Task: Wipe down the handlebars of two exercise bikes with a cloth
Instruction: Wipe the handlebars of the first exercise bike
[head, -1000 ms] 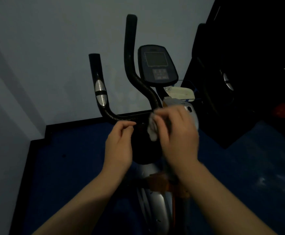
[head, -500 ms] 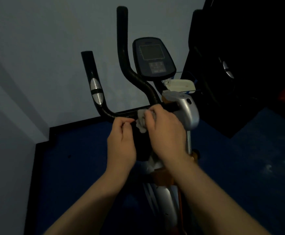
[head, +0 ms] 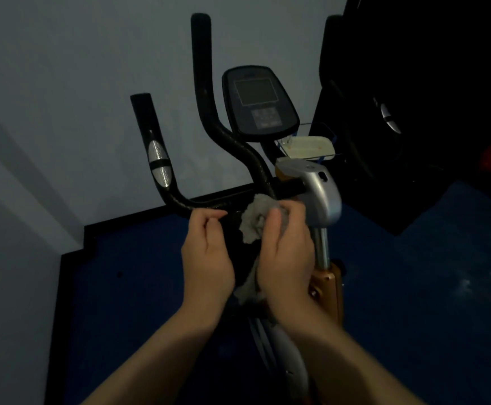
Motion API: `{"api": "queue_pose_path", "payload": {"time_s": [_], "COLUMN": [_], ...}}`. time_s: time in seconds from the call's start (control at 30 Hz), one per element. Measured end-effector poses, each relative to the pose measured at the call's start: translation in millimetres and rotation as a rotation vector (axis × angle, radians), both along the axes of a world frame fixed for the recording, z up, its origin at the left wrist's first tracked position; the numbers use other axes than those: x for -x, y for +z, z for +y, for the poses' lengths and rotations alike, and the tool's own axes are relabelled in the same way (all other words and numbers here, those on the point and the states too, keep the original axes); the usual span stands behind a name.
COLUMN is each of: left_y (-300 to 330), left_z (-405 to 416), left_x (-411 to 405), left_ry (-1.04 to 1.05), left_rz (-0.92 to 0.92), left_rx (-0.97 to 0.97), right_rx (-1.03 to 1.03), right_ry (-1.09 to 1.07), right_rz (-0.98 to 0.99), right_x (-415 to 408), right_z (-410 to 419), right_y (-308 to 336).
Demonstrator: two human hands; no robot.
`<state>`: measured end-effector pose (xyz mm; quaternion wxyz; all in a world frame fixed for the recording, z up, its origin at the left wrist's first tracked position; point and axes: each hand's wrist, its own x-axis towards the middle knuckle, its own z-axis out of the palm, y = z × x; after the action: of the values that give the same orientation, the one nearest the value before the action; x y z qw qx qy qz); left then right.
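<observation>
head view: i'm looking down at the first exercise bike, its black handlebars [head: 209, 204] rising in two curved arms in front of the console [head: 257, 103]. my right hand [head: 286, 258] is clenched around the grey cloth [head: 254, 222], which is bunched up just below the spot where the right bar arm meets the crossbar, beside the silver stem housing [head: 321, 191]; a tail of cloth hangs below my palm. whether the cloth is actually pressing on the bar i can't tell, it looks just beside it. my left hand [head: 206, 252] sits right next to it at the crossbar, fingers curled with thumb and forefinger drawn together; it seems to hold nothing, though the light is too dim to be sure it isn't pinching a cloth edge.

to do this step well, i judge i should wrap the cloth fully around the tube instead of dabbing, then slide it along the crossbar and up each arm in one long stroke, easing around the silver pulse sensor [head: 159, 165]. the free hand would do best steadying the bar. the second bike, in the dark on the right, is barely visible, so most of the job looks ahead of me.
</observation>
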<state>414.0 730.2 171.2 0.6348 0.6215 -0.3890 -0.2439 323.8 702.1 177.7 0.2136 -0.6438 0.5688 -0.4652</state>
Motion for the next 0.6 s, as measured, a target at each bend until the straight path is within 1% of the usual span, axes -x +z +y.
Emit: {"api": "queue_pose_path", "payload": {"time_s": [0.07,0.1,0.13,0.17,0.2,0.27,0.3,0.33,0.37,0.43,0.47,0.5,0.6], "left_y": [1.2,0.0,-0.2,-0.5,-1.7,-2.3,-3.5,-3.5,-2.8,-1.7,-2.2,-2.9,-5.3], "left_z": [-2.5,-3.2,-2.6,-2.2,-2.5,-3.7,-2.9,-2.0,-1.9,-3.4,-4.0,-4.2,-3.8], "left_x": [-2.1,-1.5,0.4,2.5,4.5,5.5,5.2,4.6,3.3,1.0,1.5,2.9,5.8], "left_ry": [-0.005,0.002,0.017,0.031,0.048,0.065,0.065,0.056,0.041,0.026,0.038,0.055,0.079], "left_rz": [-0.019,-0.016,0.000,0.022,0.040,0.059,0.058,0.050,0.038,0.034,0.046,0.062,0.116], "left_rx": [0.004,0.010,0.015,0.024,0.031,0.033,0.035,0.033,0.026,0.016,0.020,0.027,0.043], "right_rx": [-0.034,-0.048,-0.031,-0.002,0.027,-0.015,-0.015,0.011,0.047,0.070,0.065,0.059,-0.009], "right_ry": [0.102,0.133,0.113,0.067,0.011,-0.052,-0.058,-0.049,-0.016,0.115,0.163,0.172,0.075], "right_rz": [0.144,0.165,0.140,0.076,-0.056,-0.346,-0.386,-0.292,-0.137,0.176,0.245,0.240,0.000], "right_x": [2.8,4.6,4.3,2.6,-1.4,-12.0,-12.6,-9.3,-2.5,9.7,11.2,10.2,5.8], "right_z": [-24.5,-30.4,-27.7,-19.4,-7.4,15.1,17.7,11.9,0.0,-21.9,-26.3,-23.7,4.3], "right_y": [13.1,14.9,11.3,2.9,-7.8,-12.0,-12.2,-10.5,-7.0,7.1,9.1,7.0,-1.8]}}
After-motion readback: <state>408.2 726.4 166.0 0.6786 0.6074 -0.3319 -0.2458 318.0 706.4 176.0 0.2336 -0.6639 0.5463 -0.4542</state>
